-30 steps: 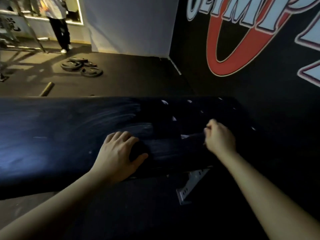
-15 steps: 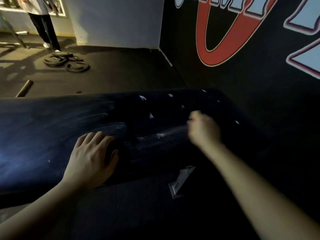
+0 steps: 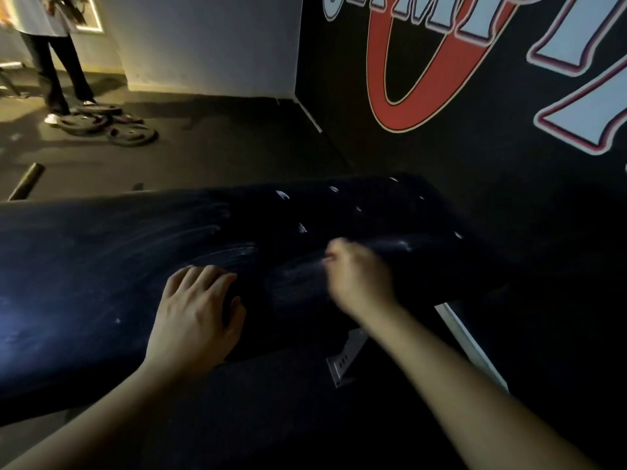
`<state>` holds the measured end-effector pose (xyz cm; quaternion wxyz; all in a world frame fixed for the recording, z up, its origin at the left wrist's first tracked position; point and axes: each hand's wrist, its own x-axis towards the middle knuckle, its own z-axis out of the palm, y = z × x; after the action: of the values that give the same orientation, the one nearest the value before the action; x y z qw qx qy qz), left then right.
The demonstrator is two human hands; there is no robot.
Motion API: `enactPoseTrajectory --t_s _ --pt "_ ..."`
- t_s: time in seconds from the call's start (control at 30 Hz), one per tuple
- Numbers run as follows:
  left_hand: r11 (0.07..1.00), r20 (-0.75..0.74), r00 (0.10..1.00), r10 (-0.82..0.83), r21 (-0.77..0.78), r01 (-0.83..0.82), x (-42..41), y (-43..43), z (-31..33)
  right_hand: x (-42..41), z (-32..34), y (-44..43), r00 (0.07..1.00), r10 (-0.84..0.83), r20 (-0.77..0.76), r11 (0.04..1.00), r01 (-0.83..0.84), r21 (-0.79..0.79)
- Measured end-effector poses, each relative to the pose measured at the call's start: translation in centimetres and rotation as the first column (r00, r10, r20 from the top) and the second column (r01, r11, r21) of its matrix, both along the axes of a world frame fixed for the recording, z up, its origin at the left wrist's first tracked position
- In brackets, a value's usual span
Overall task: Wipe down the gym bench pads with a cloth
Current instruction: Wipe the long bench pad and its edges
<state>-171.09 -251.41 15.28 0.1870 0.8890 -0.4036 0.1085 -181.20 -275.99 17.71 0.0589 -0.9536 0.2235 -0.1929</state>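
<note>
two walls meet at the far corner: a black painted wall with big red and pale blue lettering [image 3: 475, 137] fills the right side, and a plain white wall [image 3: 210, 45] stands to its left. below them spreads a dark rubber gym floor [image 3: 220, 147].

the long dark bench pad [image 3: 95, 273] runs from the left edge across to right of centre, its far end close to the black wall. pale swirled wipe smears [image 3: 237, 256] and small white flecks [image 3: 281, 195] mark its top.

a standing person in dark trousers and a pale top [image 3: 57, 62] is at the far upper left, feet beside a pile of black round weight plates [image 3: 112, 127] on the floor.

the left hand [image 3: 193, 317] lies palm down on the pad's near side, fingers bent and close together, thumb spread. a dark lump [image 3: 232, 298] sits between thumb and forefinger; whether that is the cloth, and whether the fingers grip it, i cannot tell. the right hand [image 3: 359, 279] is on the pad just right of the left, blurred, its fingers drawn in like a loose fist; what it holds, if anything, i cannot tell.

under the pad's right end a white metal frame bar [image 3: 468, 340] slants down, with a pale slotted metal bracket [image 3: 342, 361] to its left. a dark short cylinder [image 3: 27, 181] lies on the floor at the far left.
</note>
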Motion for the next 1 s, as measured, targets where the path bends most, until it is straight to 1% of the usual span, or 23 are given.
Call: enactPoseTrajectory --t_s 0.03,0.07,0.1,0.13,0.17,0.2,0.27,0.3,0.33,0.37,0.4,0.43,0.47,0.5,0.53,0.57,0.63,0.7,0.77,0.83,0.9,0.97,1.0 --pt "1.000 -0.002 1.000 0.005 -0.006 -0.005 0.0 -0.1 0.0 -1.2 0.5 -4.1 0.984 -0.175 -0.039 0.984 0.176 0.023" --pt "1.000 -0.004 1.000 0.009 -0.009 -0.009 -0.1 -0.1 -0.1 -2.4 1.2 -7.5 0.945 -0.321 -0.058 0.945 0.324 0.049" --pt "1.000 -0.005 1.000 0.017 -0.007 -0.017 -0.1 -0.1 0.0 -3.2 1.8 -9.5 0.909 -0.412 -0.058 0.906 0.416 0.083" --pt "1.000 -0.008 1.000 0.026 0.003 -0.026 -0.1 -0.1 0.0 -3.3 2.2 -9.9 0.899 -0.436 -0.036 0.893 0.438 0.104" --pt "0.999 -0.008 0.999 0.036 0.020 -0.036 -0.1 -0.2 0.2 -3.0 2.4 -9.0 0.914 -0.405 -0.020 0.906 0.404 0.126" --pt "0.998 -0.013 0.999 0.050 0.029 -0.050 -0.1 -0.4 0.5 -2.5 2.2 -7.5 0.940 -0.340 -0.019 0.925 0.338 0.174" --pt "0.998 -0.063 0.996 0.062 -0.001 -0.062 -0.2 -1.6 1.4 -1.5 1.6 -4.1 0.988 -0.152 -0.035 0.934 0.155 0.322" --pt "0.998 -0.135 0.990 0.037 -0.041 -0.043 -0.6 -2.5 2.1 -1.3 1.5 -2.8 0.997 -0.069 -0.020 0.908 0.071 0.412" --pt "0.995 -0.250 0.968 -0.008 -0.098 -0.017 -1.0 -3.6 2.8 -1.1 1.4 -2.1 1.000 -0.016 0.016 0.866 0.006 0.501" --pt "0.988 -0.386 0.921 -0.059 -0.156 -0.002 -1.4 -4.7 3.6 -0.9 1.6 -1.7 0.998 0.006 0.055 0.808 -0.037 0.588" --pt "0.981 -0.517 0.850 -0.103 -0.196 0.000 -2.0 -5.8 4.2 -0.8 1.7 -1.6 0.995 0.012 0.099 0.733 -0.076 0.676" --pt "0.973 -0.618 0.774 -0.141 -0.232 -0.008 -2.5 -6.9 4.8 -0.9 2.0 -1.6 0.992 0.010 0.129 0.641 -0.106 0.760" --pt "0.961 -0.677 0.715 -0.174 -0.274 -0.026 -3.0 -7.8 5.0 -1.0 2.2 -1.7 0.989 0.005 0.146 0.543 -0.125 0.830" --pt "0.948 -0.709 0.679 -0.190 -0.311 -0.060 -3.4 -8.6 5.1 -1.3 2.4 -1.7 0.989 0.002 0.146 0.455 -0.131 0.881" --pt "0.936 -0.731 0.657 -0.184 -0.335 -0.111 -3.7 -9.2 5.2 -1.5 2.4 -1.8 0.990 -0.001 0.143 0.386 -0.132 0.913" --pt "0.923 -0.749 0.642 -0.167 -0.348 -0.165 -3.8 -9.7 5.1 -1.7 2.6 -2.0 0.990 -0.007 0.143 0.352 -0.132 0.927" --pt "0.908 -0.779 0.613 -0.131 -0.342 -0.241 -3.3 -10.3 4.8 -2.0 2.8 -1.8 0.989 -0.036 0.142 0.337 -0.122 0.933" --pt "0.902 -0.807 0.578 -0.117 -0.330 -0.277 -3.1 -11.2 4.7 -2.4 2.8 -2.3 0.988 -0.044 0.146 0.295 -0.126 0.947" --pt "0.889 -0.854 0.488 -0.179 -0.353 -0.292 -2.6 -11.6 4.9 -2.6 3.0 -2.6 0.983 -0.057 0.173 0.210 -0.158 0.965" --pt "0.866 -0.887 0.354 -0.296 -0.406 -0.293 -2.4 -11.8 5.5 -3.2 3.5 -3.4 0.975 -0.065 0.212 0.115 -0.203 0.972" --pt "0.837 -0.884 0.218 -0.414 -0.464 -0.291 -2.2 -11.5 6.1 -3.7 4.0 -4.2 0.965 -0.048 0.259 0.016 -0.259 0.966" --pt "0.824 -0.872 0.141 -0.469 -0.490 -0.286 -2.0 -11.2 6.4 -4.1 4.7 -4.8 0.954 -0.018 0.300 -0.093 -0.300 0.949" --pt "0.817 -0.867 0.113 -0.486 -0.496 -0.292 -1.9 -11.1 6.5 -4.1 5.0 -5.0 0.951 -0.010 0.309 -0.125 -0.308 0.943"
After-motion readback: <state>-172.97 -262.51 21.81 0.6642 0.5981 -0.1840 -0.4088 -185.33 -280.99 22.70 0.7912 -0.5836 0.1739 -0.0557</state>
